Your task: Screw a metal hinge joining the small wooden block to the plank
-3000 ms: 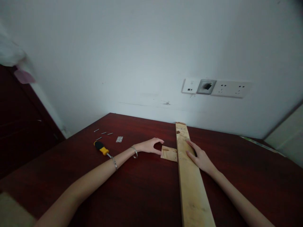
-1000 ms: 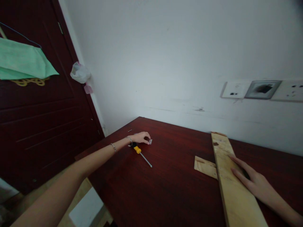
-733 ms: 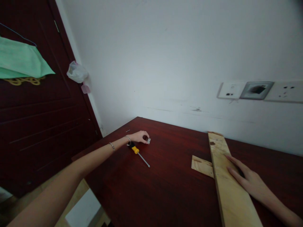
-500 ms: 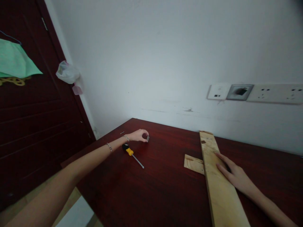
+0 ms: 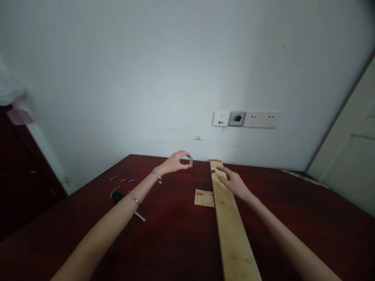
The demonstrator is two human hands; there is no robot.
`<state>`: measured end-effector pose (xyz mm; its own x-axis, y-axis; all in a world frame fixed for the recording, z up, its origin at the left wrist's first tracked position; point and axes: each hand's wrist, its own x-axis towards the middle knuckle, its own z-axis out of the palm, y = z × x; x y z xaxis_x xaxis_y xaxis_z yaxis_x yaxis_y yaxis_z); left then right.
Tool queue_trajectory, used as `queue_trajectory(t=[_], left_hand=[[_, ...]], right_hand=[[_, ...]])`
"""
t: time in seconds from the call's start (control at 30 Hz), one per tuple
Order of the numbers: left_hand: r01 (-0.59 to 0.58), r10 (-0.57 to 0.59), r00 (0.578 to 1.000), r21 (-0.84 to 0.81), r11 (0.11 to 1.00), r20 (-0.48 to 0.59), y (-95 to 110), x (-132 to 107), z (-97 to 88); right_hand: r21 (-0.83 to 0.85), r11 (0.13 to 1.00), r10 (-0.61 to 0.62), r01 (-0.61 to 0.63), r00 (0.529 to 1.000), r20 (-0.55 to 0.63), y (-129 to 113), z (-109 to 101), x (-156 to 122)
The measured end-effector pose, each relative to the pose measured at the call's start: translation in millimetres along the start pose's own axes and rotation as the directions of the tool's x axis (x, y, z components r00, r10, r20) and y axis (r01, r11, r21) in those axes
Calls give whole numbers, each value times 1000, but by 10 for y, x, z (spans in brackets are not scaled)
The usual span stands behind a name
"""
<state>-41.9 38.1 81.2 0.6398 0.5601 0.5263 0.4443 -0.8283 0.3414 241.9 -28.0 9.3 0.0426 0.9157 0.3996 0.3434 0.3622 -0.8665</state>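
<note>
My left hand (image 5: 175,162) is raised above the dark red table (image 5: 175,242) and pinches a small metal hinge (image 5: 191,161) between thumb and fingers. It hangs just left of the far end of a long pale wooden plank (image 5: 230,226). My right hand (image 5: 233,182) lies flat on that plank near its far end, fingers stretched out. A small square of plywood (image 5: 204,198) lies against the plank's left edge.
A screwdriver (image 5: 140,216) with a dark handle lies partly under my left forearm. Several loose screws (image 5: 122,180) lie at the table's far left. A white wall with a row of sockets (image 5: 246,119) stands behind. A pale door (image 5: 351,164) is on the right.
My left hand picked the hinge up from beside the screwdriver and carried it right, toward the plank's far end. My right hand slid up the plank. My head turned back to the right.
</note>
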Motion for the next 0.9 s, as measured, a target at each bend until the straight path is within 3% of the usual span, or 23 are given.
queue_trajectory(t=[0.13,0.27,0.57,0.9], left_hand=[[-123,119,987,-28,992,-106,216,167,138],[-160,154,978,-32,987,-142,326,208,247],[-168,169,985,31,985,-46,330,218,315],[-135,136,991,28,990,-5,314,191,373]], right_hand=[[163,987,9,-6,1000,-20,-296,145,220],[320,946,52,-52,999,9,-435,231,279],[581,785,199,-215,976,93,-500,368,228],[688,661,268,-300,951,158,-438,480,207]])
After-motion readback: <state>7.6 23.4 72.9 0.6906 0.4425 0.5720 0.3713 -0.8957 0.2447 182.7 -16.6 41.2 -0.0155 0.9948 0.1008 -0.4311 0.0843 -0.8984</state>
